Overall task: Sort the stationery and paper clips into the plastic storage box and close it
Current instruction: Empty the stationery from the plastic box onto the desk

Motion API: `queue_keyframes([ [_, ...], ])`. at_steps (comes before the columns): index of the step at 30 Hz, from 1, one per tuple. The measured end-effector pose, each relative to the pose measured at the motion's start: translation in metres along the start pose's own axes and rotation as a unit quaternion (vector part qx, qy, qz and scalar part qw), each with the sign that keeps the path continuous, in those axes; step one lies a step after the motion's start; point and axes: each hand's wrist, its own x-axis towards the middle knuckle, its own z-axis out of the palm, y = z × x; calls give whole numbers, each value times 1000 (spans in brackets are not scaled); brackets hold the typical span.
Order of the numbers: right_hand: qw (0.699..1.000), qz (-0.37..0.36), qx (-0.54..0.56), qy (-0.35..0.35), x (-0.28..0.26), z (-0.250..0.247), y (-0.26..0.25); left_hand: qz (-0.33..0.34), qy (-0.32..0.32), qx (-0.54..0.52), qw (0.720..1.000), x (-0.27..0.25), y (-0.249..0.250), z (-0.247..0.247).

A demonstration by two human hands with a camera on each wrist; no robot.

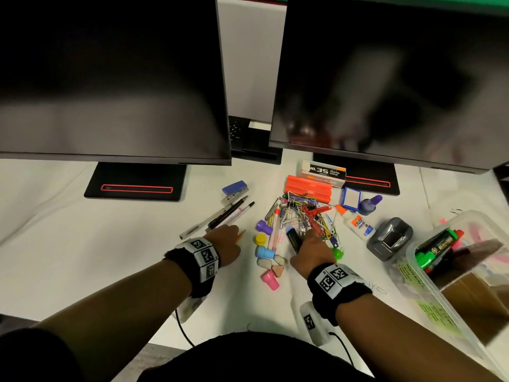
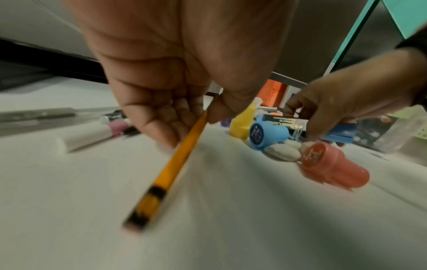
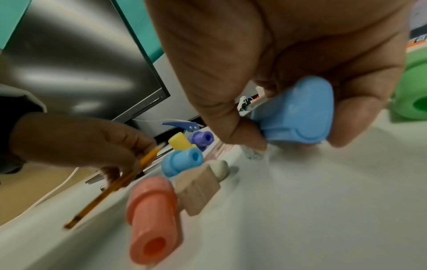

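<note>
My left hand (image 1: 234, 235) pinches a yellow pencil (image 2: 175, 160) between thumb and fingers, its eraser end slanting down over the white table. To its right, my right hand (image 1: 305, 241) grips a black marker with a blue cap (image 1: 293, 238) at the near edge of a heap of coloured paper clips (image 1: 305, 213). In the right wrist view my fingers (image 3: 231, 117) curl round the blue cap (image 3: 298, 113). The clear plastic storage box (image 1: 429, 288) stands open at the far right with markers (image 1: 435, 246) inside.
Between the hands lie small coloured stampers (image 1: 264, 252) and erasers (image 1: 275, 261). Several pens (image 1: 228, 213) and a blue staple remover (image 1: 235, 188) lie left of the pile. A glue bottle (image 1: 358, 223), grey dispenser (image 1: 389, 238), staples box (image 1: 323, 172) and two monitors (image 1: 110, 78) stand behind.
</note>
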Motion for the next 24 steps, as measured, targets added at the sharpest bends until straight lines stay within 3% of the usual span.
queue_keyframes([
  [3, 1000, -13, -15, -17, -3, 0, 5, 13, 78, -21, 997, 4, -1, -8],
  [6, 999, 4, 3, -31, -4, -2, 15, -19, 123, -39, 991, 10, -5, -15],
  [9, 999, 25, 43, -19, -3, -4, 24, -71, 123, -48, 989, 12, -11, -20],
  [15, 984, 4, 121, 128, 9, -2, 26, -134, 91, 21, 987, 15, -24, -15],
  [24, 990, -89, -82, 70, 8, 0, 13, -138, 75, 30, 987, 19, -21, -12],
])
